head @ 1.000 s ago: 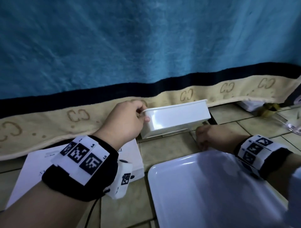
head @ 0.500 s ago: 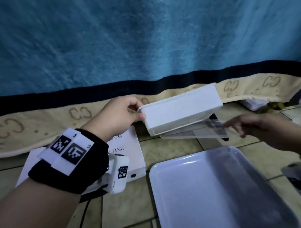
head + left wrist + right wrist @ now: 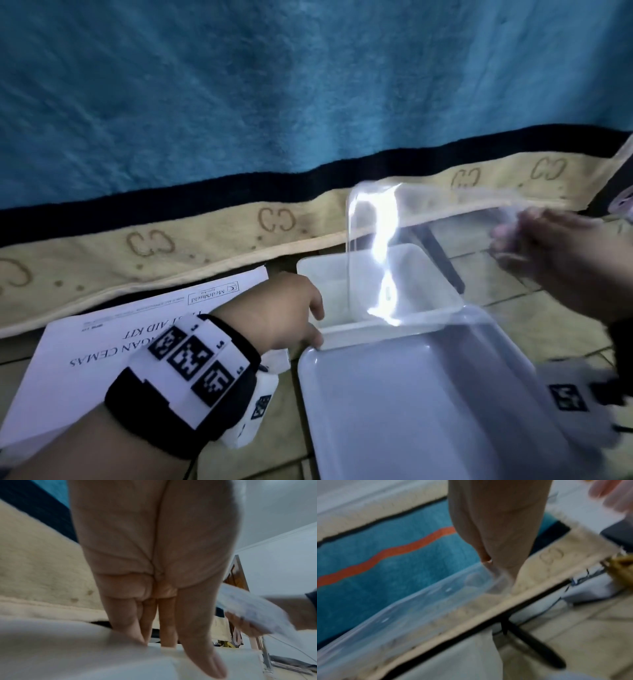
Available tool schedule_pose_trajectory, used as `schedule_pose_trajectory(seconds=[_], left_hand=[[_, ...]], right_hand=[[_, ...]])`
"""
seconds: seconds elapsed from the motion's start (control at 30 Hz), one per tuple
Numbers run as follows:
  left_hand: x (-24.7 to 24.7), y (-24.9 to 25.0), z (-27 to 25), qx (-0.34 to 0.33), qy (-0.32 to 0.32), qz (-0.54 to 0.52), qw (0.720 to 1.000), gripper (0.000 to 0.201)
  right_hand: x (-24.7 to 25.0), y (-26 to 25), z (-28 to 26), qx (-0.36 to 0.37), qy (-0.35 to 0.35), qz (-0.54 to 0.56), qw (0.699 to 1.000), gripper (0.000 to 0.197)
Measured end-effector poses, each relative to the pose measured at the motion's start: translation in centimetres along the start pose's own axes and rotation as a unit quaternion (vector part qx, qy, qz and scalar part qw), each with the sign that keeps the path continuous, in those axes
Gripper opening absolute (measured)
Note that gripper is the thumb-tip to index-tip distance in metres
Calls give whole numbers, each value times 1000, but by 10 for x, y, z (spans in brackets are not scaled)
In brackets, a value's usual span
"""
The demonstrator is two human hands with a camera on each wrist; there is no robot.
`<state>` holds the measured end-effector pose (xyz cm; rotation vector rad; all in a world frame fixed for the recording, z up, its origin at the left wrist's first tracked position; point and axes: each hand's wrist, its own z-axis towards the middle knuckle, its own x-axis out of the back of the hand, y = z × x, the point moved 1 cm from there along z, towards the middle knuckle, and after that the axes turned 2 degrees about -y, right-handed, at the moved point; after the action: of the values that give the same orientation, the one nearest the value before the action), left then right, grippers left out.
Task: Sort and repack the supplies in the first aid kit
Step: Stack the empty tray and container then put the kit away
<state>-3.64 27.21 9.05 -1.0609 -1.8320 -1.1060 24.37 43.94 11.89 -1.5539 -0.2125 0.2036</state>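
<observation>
A small white container (image 3: 423, 270) sits open side up on the floor, just beyond the big white tray (image 3: 394, 428). My left hand (image 3: 317, 325) holds its left wall; in the left wrist view the fingers (image 3: 167, 635) go behind the container's rim (image 3: 85, 662) and the thumb lies on the near face. My right hand (image 3: 513, 246) pinches the right end of a clear plastic lid (image 3: 428, 222) raised above the container. The right wrist view shows fingertips (image 3: 496, 572) on a corner of the blurred lid (image 3: 419, 608).
A white first aid kit box (image 3: 102, 353) lies on the floor under my left wrist. A blue rug with a beige border (image 3: 205, 240) fills the far side. A black stick-like object (image 3: 438, 253) lies on the tiles behind the container.
The container, held tilted in the air before, now sits on the floor with its open side up. My right hand has pulled the clear lid out and lifted it up and right.
</observation>
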Motion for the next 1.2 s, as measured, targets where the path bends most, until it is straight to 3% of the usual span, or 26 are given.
schedule_pose_trajectory(seconds=[0.03, 0.1, 0.23, 0.33, 0.53, 0.7, 0.83, 0.97, 1.13, 1.2], left_hand=[[1, -1, 1, 1, 3, -7, 1000, 42], [2, 0, 3, 5, 13, -10, 1000, 53], [-1, 3, 3, 31, 36, -68, 997, 80], [1, 3, 6, 53, 35, -127, 990, 95], [10, 7, 10, 95, 57, -97, 989, 54], [11, 6, 19, 114, 47, -93, 988, 63], [9, 8, 23, 115, 42, -78, 989, 42], [8, 4, 29, 122, 36, -94, 987, 27], [9, 9, 33, 128, 41, -66, 989, 12], [10, 11, 31, 135, 56, -44, 988, 21]], right_hand=[[-28, 4, -5, -53, -17, -21, 998, 19], [-44, 29, 9, -99, -31, -67, 992, 24], [-58, 47, 37, -127, -70, -186, 972, 13], [-58, 56, 58, -167, -96, -186, 964, 16], [-66, 66, 65, -190, -109, -258, 941, 17], [-73, 64, 67, -185, -62, -289, 937, 8], [-82, 58, 62, -159, -15, -414, 896, 34], [-81, 55, 57, -174, -45, -448, 876, 35], [-84, 44, 54, -132, -57, -534, 833, 48], [-89, 43, 52, -130, -56, -547, 825, 50]])
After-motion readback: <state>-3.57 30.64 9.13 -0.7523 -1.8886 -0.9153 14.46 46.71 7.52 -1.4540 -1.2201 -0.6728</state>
